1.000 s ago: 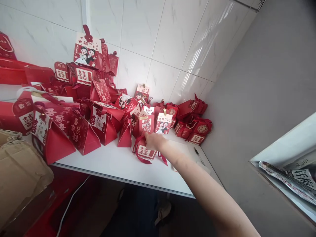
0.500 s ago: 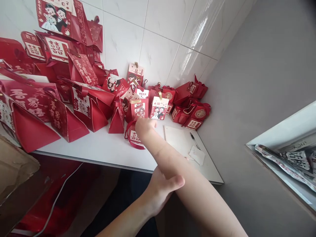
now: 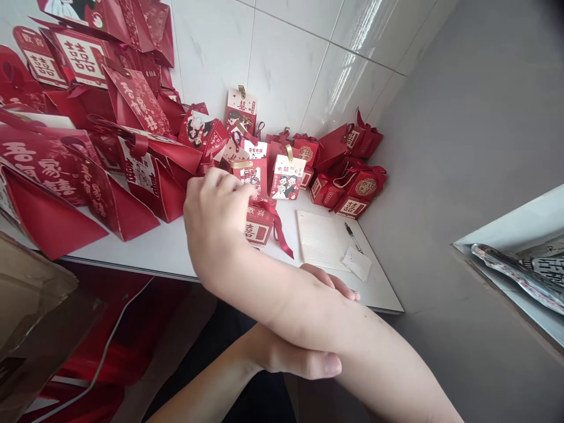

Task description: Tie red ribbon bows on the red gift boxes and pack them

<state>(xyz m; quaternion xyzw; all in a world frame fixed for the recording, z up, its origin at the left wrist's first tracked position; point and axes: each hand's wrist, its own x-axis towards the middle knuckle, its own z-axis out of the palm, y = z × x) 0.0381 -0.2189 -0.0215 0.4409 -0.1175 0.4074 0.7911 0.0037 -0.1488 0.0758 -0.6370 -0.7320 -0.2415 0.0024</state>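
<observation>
My left hand (image 3: 304,359) wraps round my right forearm (image 3: 326,317), its thumb below and its fingertips over the top. My right hand (image 3: 218,214) is bent over the table among small red gift boxes, with curled fingers whose tips are hidden. A triangular red box that stood at this spot is covered by the hand. Close beside the fingers sits a red box with a white label (image 3: 258,233) and a loose red ribbon (image 3: 284,238). Just behind are a red box with a gold ribbon (image 3: 251,176) and a box printed with a couple (image 3: 287,183).
Red gift bags (image 3: 118,197) crowd the white table (image 3: 176,255) on the left. More red boxes (image 3: 363,191) are stacked at the back right. A notebook (image 3: 324,238), pen (image 3: 353,238) and paper slip (image 3: 358,263) lie on the right. A cardboard box (image 3: 33,299) stands front left.
My right hand has moved left, from the ribboned box to the spot beside it. That box shows more, its ribbon now hanging to the right. My left hand still holds the forearm.
</observation>
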